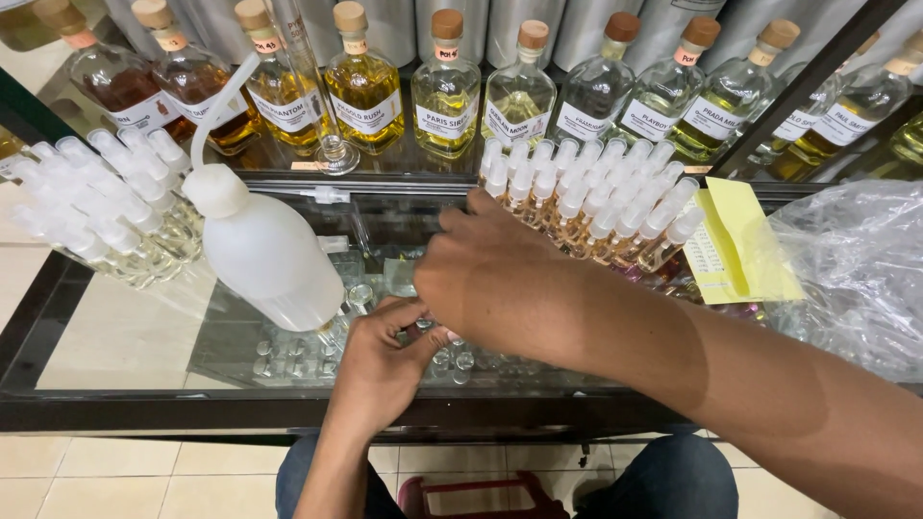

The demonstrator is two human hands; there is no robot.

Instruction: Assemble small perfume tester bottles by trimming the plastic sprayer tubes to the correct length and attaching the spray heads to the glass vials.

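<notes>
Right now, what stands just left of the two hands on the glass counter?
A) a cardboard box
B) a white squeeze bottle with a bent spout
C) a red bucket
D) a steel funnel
B: the white squeeze bottle stands on the glass counter beside the left hand; the right hand is further right.

Single view logged: my head camera sat above the seated person's lap and looked steeply down and forward, close over the glass counter [115, 336]. Both hands filled the centre at near range. The shelf of corked bottles [447, 91] lay along the top edge, floor tiles [125, 471] along the bottom.
</notes>
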